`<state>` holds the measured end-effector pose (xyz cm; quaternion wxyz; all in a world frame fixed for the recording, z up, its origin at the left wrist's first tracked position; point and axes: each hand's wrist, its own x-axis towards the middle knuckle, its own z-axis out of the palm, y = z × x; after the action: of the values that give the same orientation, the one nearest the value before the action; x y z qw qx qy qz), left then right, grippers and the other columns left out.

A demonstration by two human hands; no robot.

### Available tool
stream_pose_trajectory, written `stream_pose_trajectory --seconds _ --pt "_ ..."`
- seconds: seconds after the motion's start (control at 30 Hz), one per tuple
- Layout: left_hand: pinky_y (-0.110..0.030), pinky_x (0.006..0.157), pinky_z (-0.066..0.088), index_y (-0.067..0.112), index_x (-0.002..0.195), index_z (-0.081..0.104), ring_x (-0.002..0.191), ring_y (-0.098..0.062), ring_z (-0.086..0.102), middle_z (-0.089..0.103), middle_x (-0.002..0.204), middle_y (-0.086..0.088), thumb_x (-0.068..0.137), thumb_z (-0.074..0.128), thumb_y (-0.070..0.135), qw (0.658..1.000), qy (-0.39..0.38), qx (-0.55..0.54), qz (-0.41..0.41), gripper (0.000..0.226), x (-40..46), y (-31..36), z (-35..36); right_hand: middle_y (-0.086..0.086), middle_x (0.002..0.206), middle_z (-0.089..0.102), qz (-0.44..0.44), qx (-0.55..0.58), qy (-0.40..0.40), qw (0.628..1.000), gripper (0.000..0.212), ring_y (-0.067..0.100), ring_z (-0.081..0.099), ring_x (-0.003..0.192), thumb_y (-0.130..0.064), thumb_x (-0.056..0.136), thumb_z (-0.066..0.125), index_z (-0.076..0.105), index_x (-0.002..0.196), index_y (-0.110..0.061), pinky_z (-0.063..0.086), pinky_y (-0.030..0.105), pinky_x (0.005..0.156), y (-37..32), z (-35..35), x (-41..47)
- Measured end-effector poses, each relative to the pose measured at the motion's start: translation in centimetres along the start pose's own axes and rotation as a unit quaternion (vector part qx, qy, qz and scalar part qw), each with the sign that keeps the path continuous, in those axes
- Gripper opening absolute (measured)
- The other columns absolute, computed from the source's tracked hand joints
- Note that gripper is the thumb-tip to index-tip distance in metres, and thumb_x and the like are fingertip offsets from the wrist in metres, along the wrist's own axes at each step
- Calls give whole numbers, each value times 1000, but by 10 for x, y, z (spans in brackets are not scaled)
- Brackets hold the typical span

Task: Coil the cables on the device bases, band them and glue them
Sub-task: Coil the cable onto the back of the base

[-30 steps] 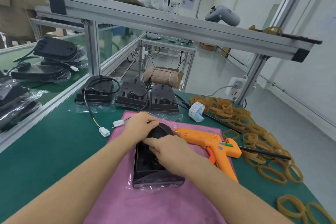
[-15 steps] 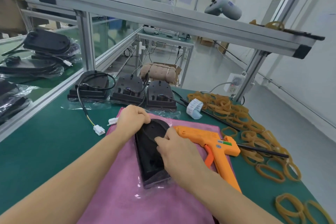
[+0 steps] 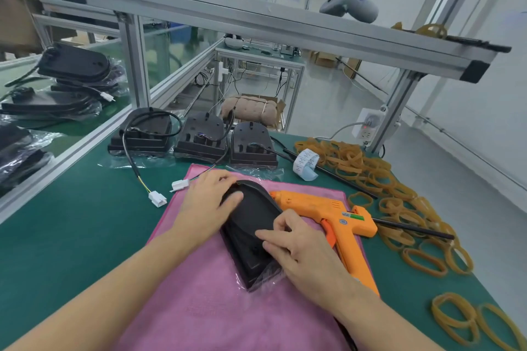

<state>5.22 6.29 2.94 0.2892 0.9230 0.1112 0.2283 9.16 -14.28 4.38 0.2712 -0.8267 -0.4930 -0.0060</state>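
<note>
A black device base [image 3: 251, 225] in clear film lies tilted on a pink cloth [image 3: 216, 302], rounded end away from me. My left hand [image 3: 208, 208] grips that far rounded end, thumb on top. My right hand [image 3: 299, 248] holds the base's right edge near its nearer end, fingers curled on the surface. An orange glue gun [image 3: 330, 214] lies on the cloth just right of the base. Tan rubber bands [image 3: 379, 177] are scattered across the right of the green table. White cable connectors [image 3: 157, 198] rest at the cloth's far left corner.
Three more black bases [image 3: 199, 137] with loose cables stand in a row behind the cloth. Wrapped bases [image 3: 65, 80] are stacked beyond a glass partition at left. An aluminium shelf beam [image 3: 256, 28] crosses overhead. A label roll [image 3: 306, 162] and a thin black rod [image 3: 413, 229] lie to the right.
The base has been turned over and swung clockwise on the cloth; its ribbed inside no longer shows. My left hand stayed at the rounded end, my right hand slid toward the nearer end.
</note>
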Motion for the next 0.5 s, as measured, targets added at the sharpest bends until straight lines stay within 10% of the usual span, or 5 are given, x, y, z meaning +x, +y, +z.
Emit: stream_pose_trajectory --seconds 0.2,0.5 --pt "-21 113 -19 38 149 6 139 12 -19 -6 150 32 57 62 76 985 -149 46 76 114 -68 13 16 -6 96 43 10 17 12 1000 27 4 48 85 -21 97 56 68 121 -23 44 33 82 -3 1 2" --pt "-17 106 -28 41 148 4 138 16 -14 3 149 29 68 78 53 979 -174 66 79 109 -48 -13 -3 3 99 48 -44 -10 -31 998 28 21 53 86 -15 98 50 65 121 -10 46 40 77 -11 2 3"
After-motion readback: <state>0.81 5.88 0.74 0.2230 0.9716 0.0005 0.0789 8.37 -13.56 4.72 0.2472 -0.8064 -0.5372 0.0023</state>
